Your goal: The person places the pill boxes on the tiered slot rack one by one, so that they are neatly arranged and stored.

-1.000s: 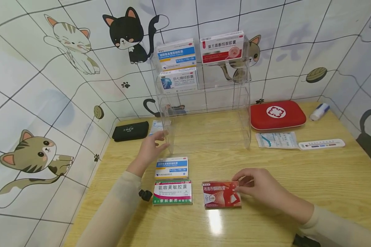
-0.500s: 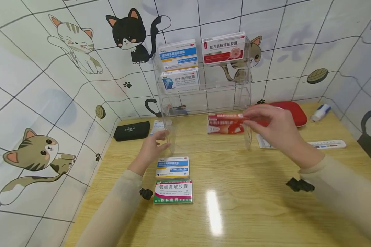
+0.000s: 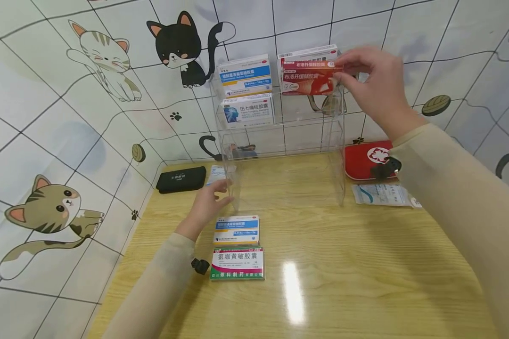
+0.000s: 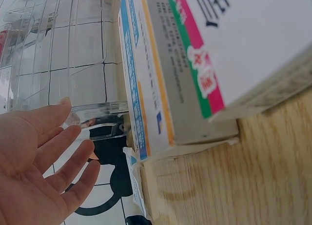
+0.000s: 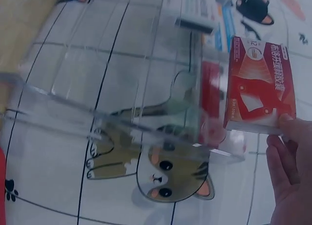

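Observation:
My right hand (image 3: pixel 375 82) pinches a red medicine box (image 3: pixel 307 79) by its right end, up at the top tier of a clear acrylic display stand (image 3: pixel 284 153). In the head view it overlaps a white-and-red medicine box (image 3: pixel 297 52) standing on that tier. My left hand (image 3: pixel 208 207) is at the stand's lower left side; in the left wrist view its fingers (image 4: pixel 80 186) are relaxed and hold nothing, thumb right at the clear edge. In front of it lie a blue-and-white medicine box (image 3: pixel 236 230) and a green-and-white one (image 3: pixel 237 263).
On the stand's left side are another blue-and-white box (image 3: pixel 245 77) and a white box (image 3: pixel 248 112) below it. A black pouch (image 3: pixel 181 179) lies at the back left. Behind my right forearm are a red first-aid case (image 3: pixel 358 162) and a white packet (image 3: pixel 379 195).
My right hand has lifted the red box off the table, forward and up to the stand's top tier. My left hand stays at the stand's side.

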### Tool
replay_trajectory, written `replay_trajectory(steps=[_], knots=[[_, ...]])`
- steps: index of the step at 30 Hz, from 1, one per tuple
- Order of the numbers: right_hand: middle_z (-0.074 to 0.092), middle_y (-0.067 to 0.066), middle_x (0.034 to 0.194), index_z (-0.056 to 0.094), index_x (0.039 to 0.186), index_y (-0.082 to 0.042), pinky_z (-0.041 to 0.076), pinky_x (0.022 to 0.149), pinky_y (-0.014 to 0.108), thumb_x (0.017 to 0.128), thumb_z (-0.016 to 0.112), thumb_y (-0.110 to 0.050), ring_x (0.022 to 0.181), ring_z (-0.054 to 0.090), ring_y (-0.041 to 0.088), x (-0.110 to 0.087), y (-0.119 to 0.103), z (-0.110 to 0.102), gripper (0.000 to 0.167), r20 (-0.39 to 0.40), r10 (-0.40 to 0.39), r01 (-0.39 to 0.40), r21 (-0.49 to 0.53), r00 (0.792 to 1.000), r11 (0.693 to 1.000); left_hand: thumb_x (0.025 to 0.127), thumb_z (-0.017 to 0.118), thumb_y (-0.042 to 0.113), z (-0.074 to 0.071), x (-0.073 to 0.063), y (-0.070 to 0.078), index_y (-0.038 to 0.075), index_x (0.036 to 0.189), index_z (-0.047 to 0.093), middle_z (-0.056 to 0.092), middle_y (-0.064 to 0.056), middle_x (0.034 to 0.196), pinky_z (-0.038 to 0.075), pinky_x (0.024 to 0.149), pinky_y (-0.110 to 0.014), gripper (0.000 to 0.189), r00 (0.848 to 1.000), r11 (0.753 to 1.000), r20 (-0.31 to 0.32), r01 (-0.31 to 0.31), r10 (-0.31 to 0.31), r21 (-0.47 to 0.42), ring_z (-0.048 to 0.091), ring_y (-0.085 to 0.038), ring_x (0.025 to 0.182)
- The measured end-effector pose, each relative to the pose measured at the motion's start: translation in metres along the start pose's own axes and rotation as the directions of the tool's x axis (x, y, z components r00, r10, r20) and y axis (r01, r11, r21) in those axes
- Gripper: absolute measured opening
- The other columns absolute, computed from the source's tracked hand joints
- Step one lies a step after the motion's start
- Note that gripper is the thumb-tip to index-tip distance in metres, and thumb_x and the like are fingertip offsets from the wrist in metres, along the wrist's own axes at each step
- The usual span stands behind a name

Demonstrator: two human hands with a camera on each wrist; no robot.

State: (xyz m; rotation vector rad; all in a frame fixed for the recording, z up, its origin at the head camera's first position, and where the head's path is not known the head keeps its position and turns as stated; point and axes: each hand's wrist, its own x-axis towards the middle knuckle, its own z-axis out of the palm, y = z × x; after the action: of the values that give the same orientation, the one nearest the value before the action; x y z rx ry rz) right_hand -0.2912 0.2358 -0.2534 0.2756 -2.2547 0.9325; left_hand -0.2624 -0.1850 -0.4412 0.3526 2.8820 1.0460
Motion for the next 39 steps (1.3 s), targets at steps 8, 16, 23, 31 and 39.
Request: replay_trajectory(steps=[8, 16, 23, 31, 39], knots=[[0.068, 0.0, 0.131, 0.072, 0.129, -0.017, 0.047, 0.111, 0.02, 0.1, 0.066, -0.032, 0.116, 0.068, 0.016, 0.012, 0.017, 0.009, 0.033, 0.053, 0.06, -0.057, -0.063, 0.997, 0.996, 0.095, 0.076, 0.019, 0.0, 0.0, 0.002, 0.017, 0.144, 0.059, 0.064, -0.008, 0.14, 0.055, 0.105, -0.049, 0.052, 1.0, 1.0, -0.003, -0.002, 0.002, 0.003, 0.061, -0.029, 0.126], [0.071, 0.0, 0.129, 0.074, 0.126, -0.016, 0.053, 0.107, 0.029, 0.097, 0.072, -0.025, 0.112, 0.068, 0.017, 0.005, 0.021, 0.019, 0.03, 0.131, -0.04, 0.052, -0.09, 0.991, 0.995, 0.096, 0.076, 0.02, 0.0, 0.001, 0.004, 0.016, 0.144, 0.059, 0.065, -0.009, 0.14, 0.055, 0.106, -0.049, 0.051, 1.0, 1.0, -0.002, -0.003, 0.004, 0.025, 0.061, -0.03, 0.127], [0.07, 0.006, 0.132, 0.073, 0.124, -0.011, 0.058, 0.102, 0.045, 0.097, 0.073, -0.018, 0.111, 0.069, 0.025, 0.001, 0.022, 0.026, 0.028, 0.238, -0.053, 0.082, -0.115, 0.97, 0.99, 0.096, 0.076, 0.021, 0.001, 0.0, 0.004, 0.017, 0.144, 0.059, 0.065, -0.009, 0.139, 0.055, 0.106, -0.048, 0.051, 1.0, 0.999, 0.0, 0.007, -0.007, 0.033, 0.061, -0.03, 0.127], [0.062, 0.014, 0.137, 0.071, 0.123, -0.004, 0.055, 0.105, 0.05, 0.099, 0.068, -0.015, 0.118, 0.062, 0.032, -0.004, 0.015, 0.028, 0.026, 0.287, -0.024, 0.075, -0.169, 0.958, 0.983, 0.096, 0.076, 0.019, -0.002, -0.001, 0.002, 0.015, 0.144, 0.06, 0.065, -0.011, 0.139, 0.055, 0.105, -0.05, 0.051, 1.0, 1.0, 0.0, -0.017, 0.017, 0.023, 0.061, -0.031, 0.127], [0.062, 0.009, 0.134, 0.073, 0.114, -0.003, 0.053, 0.103, 0.033, 0.094, 0.076, -0.015, 0.123, 0.056, 0.021, -0.048, -0.004, 0.045, 0.023, 0.057, -0.086, 0.085, 0.019, 0.995, 0.996, 0.096, 0.075, 0.018, -0.003, 0.001, 0.002, 0.013, 0.143, 0.06, 0.065, -0.012, 0.14, 0.055, 0.105, -0.049, 0.05, 0.999, 0.999, 0.007, -0.035, 0.035, 0.005, 0.062, -0.031, 0.127]])
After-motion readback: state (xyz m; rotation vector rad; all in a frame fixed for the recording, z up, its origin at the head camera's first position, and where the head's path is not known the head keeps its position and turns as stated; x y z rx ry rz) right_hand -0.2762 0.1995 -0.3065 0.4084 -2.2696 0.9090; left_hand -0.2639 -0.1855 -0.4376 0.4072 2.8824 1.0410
